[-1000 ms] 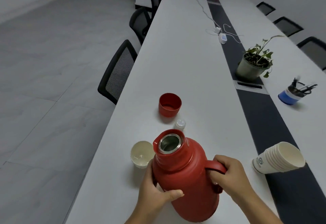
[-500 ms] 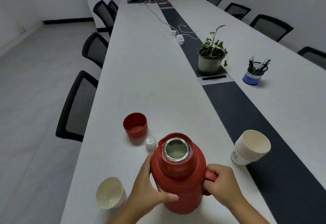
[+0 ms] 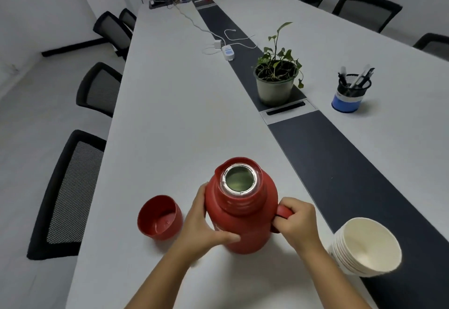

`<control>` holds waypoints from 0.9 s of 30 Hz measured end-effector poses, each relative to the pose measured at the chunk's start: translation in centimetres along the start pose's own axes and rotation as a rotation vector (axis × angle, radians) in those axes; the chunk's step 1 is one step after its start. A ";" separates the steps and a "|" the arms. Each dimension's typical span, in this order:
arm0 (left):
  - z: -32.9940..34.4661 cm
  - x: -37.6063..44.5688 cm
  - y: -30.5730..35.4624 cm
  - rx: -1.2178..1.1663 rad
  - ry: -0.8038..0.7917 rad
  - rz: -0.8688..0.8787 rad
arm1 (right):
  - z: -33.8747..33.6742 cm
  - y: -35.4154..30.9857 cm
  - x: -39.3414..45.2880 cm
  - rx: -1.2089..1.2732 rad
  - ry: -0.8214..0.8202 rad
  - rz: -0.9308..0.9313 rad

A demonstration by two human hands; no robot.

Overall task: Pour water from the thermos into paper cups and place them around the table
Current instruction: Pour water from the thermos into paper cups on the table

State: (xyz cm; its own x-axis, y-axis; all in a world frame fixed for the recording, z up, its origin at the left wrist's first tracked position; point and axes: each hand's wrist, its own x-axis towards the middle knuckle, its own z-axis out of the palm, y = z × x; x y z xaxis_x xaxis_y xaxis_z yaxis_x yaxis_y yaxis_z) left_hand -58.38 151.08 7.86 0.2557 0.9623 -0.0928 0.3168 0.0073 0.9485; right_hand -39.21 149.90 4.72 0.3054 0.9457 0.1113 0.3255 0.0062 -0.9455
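The red thermos (image 3: 243, 213) stands upright on the white table (image 3: 175, 119) with its mouth uncovered. My right hand (image 3: 297, 223) grips its handle. My left hand (image 3: 204, 226) wraps around its left side, thumb across the front. Its red lid cup (image 3: 159, 217) sits mouth up just to the left. A stack of several white paper cups (image 3: 364, 248) lies on its side at the lower right, partly on the dark centre strip. The single filled cup and the small white stopper are out of view.
A potted plant (image 3: 275, 77) and a blue pen holder (image 3: 352, 92) stand farther back on the right. A charger and cables (image 3: 226, 49) lie mid-table. Black mesh chairs (image 3: 70, 194) line the left edge, and more chairs stand along the far right.
The thermos has gone from tilted over the single paper cup to upright. My view swung right and forward, so that cup and the stopper left the frame. Both hands keep their hold.
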 end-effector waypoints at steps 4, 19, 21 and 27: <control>-0.1 2.7 -0.3 -0.015 0.013 0.005 | 0.8 0.3 2.6 -0.017 0.025 -0.029; 1.0 -0.4 0.7 0.081 0.051 -0.080 | -0.7 -1.0 1.4 -0.316 0.022 -0.077; 2.2 -2.6 0.9 0.111 0.144 -0.069 | -2.4 -2.5 -0.7 -0.293 0.078 -0.163; 7.9 -6.3 0.9 0.187 0.013 0.036 | -10.1 -3.8 -6.5 -0.385 0.264 -0.292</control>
State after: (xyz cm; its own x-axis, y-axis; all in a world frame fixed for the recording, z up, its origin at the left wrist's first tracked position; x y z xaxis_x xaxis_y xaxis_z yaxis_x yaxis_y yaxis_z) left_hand -52.50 142.86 6.93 0.2584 0.9645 -0.0547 0.4725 -0.0768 0.8780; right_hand -33.44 140.45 10.68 0.3515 0.8084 0.4722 0.7191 0.0898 -0.6891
